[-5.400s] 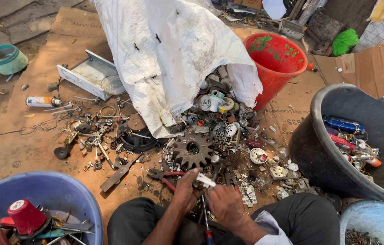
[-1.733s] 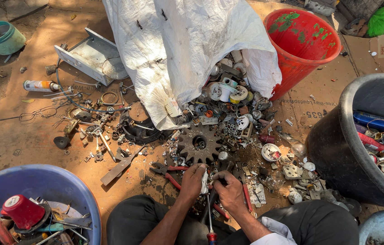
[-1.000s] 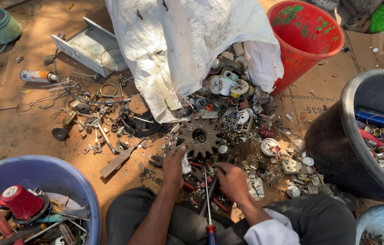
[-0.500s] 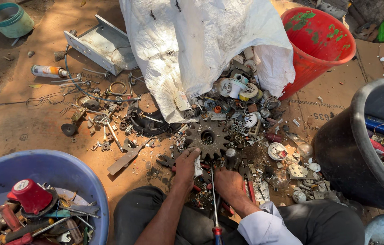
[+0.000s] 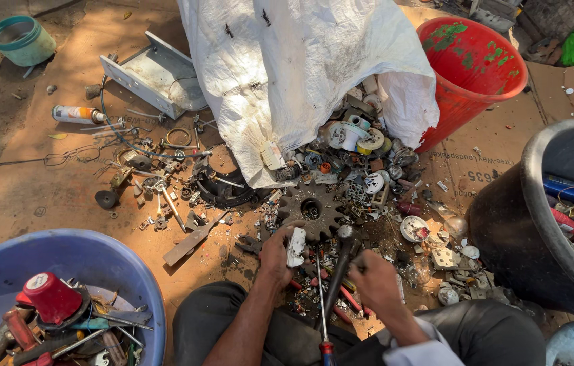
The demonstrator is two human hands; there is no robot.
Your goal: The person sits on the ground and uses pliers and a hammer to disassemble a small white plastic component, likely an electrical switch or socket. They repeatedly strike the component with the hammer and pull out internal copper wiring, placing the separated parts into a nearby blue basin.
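I sit on the ground before a heap of scrap metal and small parts (image 5: 354, 183). My left hand (image 5: 275, 256) grips a small white plastic part (image 5: 296, 245) just below a large rusty gear (image 5: 312, 210). My right hand (image 5: 372, 278) is closed around a dark hammer-like tool (image 5: 342, 261) whose head points up toward the gear. A screwdriver with a red and blue handle (image 5: 321, 318) lies between my knees, pointing at the gear.
A white sack (image 5: 300, 74) spills parts behind the heap. A red bucket (image 5: 473, 68) stands back right, a black tub (image 5: 538, 217) with cans at right, a blue tub (image 5: 63, 291) of tools at front left. A metal tray (image 5: 151, 74) and a green tub (image 5: 22, 41) lie back left.
My left hand has lifted the white part from the heap, and my right hand has taken up the dark tool. The view has shifted slightly over the heap.
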